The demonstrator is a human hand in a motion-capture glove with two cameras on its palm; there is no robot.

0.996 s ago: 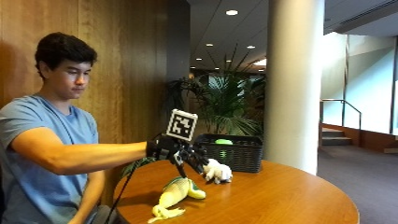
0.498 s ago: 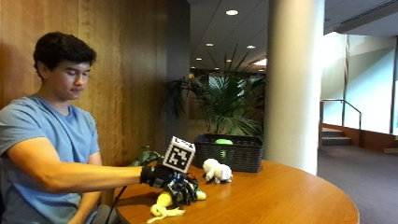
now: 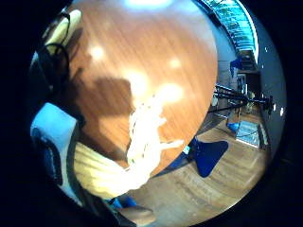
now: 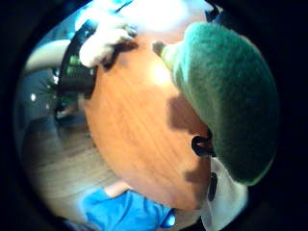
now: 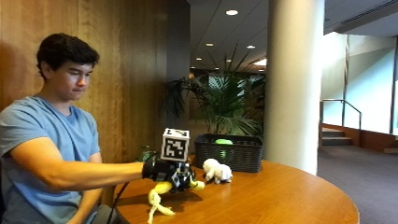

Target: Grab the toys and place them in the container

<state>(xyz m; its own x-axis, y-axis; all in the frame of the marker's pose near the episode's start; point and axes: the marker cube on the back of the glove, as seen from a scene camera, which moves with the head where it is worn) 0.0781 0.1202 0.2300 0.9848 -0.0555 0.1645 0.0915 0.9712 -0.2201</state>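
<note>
My gloved right hand grips a yellow and green plush toy near the table's near-left edge. The toy's yellow limbs dangle just above the wood, and its green part sits close against my palm. A small white plush toy stands on the table to the right of my hand, just in front of the black basket. The thumb side palm view also shows the white toy beside the basket. A green object lies inside the basket.
The round wooden table stretches to the right of the toys. A potted plant stands behind the basket, with a thick pillar beside it. Behind the person is a wood-panelled wall. A blue chair stands on the floor by the table.
My hand came down from beside the white toy onto the yellow and green toy, closed round it, and has now risen slightly with it.
</note>
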